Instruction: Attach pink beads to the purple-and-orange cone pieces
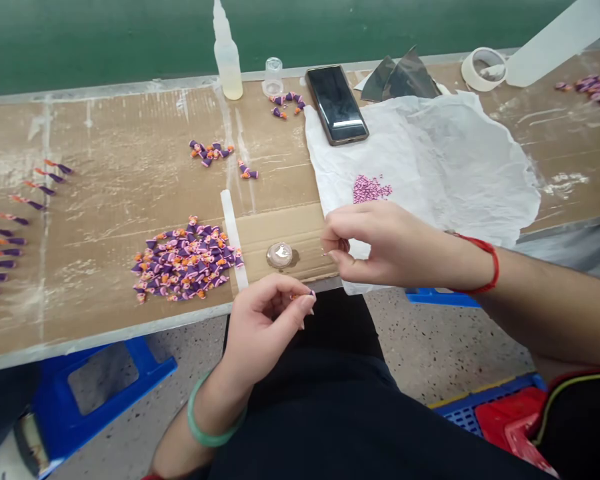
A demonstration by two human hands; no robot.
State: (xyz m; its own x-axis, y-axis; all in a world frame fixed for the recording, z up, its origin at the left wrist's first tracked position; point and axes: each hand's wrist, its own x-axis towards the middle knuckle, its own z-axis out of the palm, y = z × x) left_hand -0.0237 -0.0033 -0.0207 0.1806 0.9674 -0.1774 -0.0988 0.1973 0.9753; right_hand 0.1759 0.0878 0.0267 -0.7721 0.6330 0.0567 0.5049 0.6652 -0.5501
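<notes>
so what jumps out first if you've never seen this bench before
Probably the big heap of purple and orange pieces left of centre on the brown table. Next, the left hand pinching one small purple piece at the table's near edge, with the right hand just above it by the white paper carrying a little pile of pink beads.

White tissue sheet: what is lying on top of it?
On the white tissue sheet lie a small heap of pink beads and the lower end of a dark phone. The right hand covers its near edge; anything there is hidden.
</notes>
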